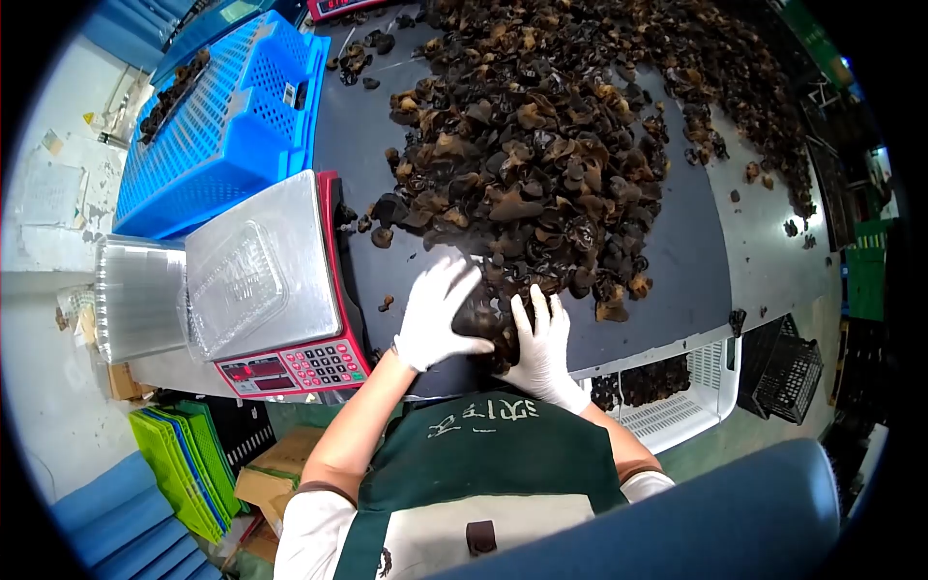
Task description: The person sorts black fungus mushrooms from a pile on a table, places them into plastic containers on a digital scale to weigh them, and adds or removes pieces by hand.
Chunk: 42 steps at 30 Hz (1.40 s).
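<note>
A large heap of dark brown, curled fungus pieces (532,164) covers the middle of the dark table. My left hand (440,314), in a white glove, is at the near edge of the heap with its fingers spread. To its right, my right hand (543,353), also gloved, has its fingers apart against the near pieces. Some loose pieces lie between the two hands, slightly blurred. On the left, a red-framed scale (261,280) has a clear plastic tray (237,275) on its metal plate.
An upturned blue basket (227,126) stands behind the scale. Stacked clear trays (140,290) are at its left. Under the table's near right edge is a white basket (681,416) with dark pieces, beside a black crate (793,372). Green baskets (184,464) stand lower left.
</note>
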Each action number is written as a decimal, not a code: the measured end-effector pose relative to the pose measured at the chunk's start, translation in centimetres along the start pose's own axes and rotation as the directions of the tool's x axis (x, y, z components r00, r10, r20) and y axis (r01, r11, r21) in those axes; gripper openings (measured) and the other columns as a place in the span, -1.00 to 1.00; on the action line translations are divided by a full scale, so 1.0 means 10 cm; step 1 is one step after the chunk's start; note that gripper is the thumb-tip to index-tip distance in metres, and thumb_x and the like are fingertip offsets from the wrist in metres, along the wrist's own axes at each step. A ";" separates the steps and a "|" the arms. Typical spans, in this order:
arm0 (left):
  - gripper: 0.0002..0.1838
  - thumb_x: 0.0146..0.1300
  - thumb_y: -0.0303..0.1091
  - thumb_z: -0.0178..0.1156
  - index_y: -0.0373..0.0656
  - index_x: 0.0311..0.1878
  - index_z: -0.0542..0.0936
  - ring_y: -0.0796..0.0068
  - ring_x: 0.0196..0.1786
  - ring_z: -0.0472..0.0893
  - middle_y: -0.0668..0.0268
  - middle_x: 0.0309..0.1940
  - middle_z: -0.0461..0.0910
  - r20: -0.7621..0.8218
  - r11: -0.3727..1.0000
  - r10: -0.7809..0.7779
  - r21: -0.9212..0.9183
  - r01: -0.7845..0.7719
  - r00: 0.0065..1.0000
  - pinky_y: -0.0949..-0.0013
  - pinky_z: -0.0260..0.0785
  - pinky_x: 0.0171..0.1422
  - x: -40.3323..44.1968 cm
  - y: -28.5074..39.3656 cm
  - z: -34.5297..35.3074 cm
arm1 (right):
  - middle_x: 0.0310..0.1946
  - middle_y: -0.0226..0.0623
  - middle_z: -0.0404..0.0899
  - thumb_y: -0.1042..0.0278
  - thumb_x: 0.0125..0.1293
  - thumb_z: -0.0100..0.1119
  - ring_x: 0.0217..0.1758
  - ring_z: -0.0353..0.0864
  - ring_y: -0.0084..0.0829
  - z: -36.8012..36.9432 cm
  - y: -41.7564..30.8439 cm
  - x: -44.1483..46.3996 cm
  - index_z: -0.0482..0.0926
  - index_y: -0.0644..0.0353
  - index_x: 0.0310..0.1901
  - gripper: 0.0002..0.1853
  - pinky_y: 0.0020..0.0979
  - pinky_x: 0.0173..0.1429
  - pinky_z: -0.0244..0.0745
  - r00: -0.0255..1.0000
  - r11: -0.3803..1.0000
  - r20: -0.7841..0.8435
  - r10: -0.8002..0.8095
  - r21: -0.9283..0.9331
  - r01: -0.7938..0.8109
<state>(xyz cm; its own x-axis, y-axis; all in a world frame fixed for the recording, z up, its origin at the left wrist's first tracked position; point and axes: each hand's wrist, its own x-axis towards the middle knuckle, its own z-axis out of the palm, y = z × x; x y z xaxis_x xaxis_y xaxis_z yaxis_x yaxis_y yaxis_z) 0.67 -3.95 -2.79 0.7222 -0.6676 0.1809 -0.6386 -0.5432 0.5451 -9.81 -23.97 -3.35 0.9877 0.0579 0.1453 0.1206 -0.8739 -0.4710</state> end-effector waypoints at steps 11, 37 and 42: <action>-0.19 -0.04 0.17 0.46 -0.14 0.22 0.53 -0.05 0.21 0.46 0.04 0.14 0.49 -0.229 0.989 0.000 -0.142 -0.034 0.973 0.01 0.34 0.32 -0.38 0.19 0.23 | 0.27 -0.12 0.39 0.22 -0.21 0.49 0.09 0.44 -0.08 0.23 -0.05 0.11 0.40 0.10 0.30 -0.11 -0.16 0.20 0.39 0.965 0.947 -0.071 -0.252 0.185 0.261; -0.80 0.34 -0.48 0.18 -0.21 0.02 0.58 0.24 0.09 0.54 0.16 0.01 0.52 -0.701 0.916 -0.275 0.016 0.400 0.658 0.27 0.37 0.25 -1.40 -1.31 -2.50 | 0.07 -0.01 0.53 0.28 0.01 0.33 0.17 0.49 -0.02 0.71 -2.91 2.46 0.40 0.16 0.27 -0.30 -0.09 0.29 0.39 0.725 0.546 0.017 -0.688 0.671 0.502; -0.71 0.30 -0.45 0.18 -0.16 0.08 0.64 0.11 0.20 0.50 0.09 0.11 0.51 -0.567 0.849 -0.368 0.120 0.515 0.737 0.21 0.32 0.34 -1.63 -1.36 -2.60 | 0.19 -0.04 0.45 0.04 -0.06 0.46 0.27 0.37 -0.02 0.51 -2.80 2.42 0.37 0.15 0.33 -0.12 -0.01 0.40 0.23 0.747 0.751 0.118 -0.654 0.221 0.622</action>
<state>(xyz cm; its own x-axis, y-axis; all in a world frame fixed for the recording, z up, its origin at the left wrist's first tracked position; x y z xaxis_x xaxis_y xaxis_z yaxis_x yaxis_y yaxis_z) 4.51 27.56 8.09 0.9178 -0.0038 0.3971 -0.2016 -0.8660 0.4577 11.23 4.38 8.96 0.6711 0.6717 0.3138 0.7271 -0.5137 -0.4555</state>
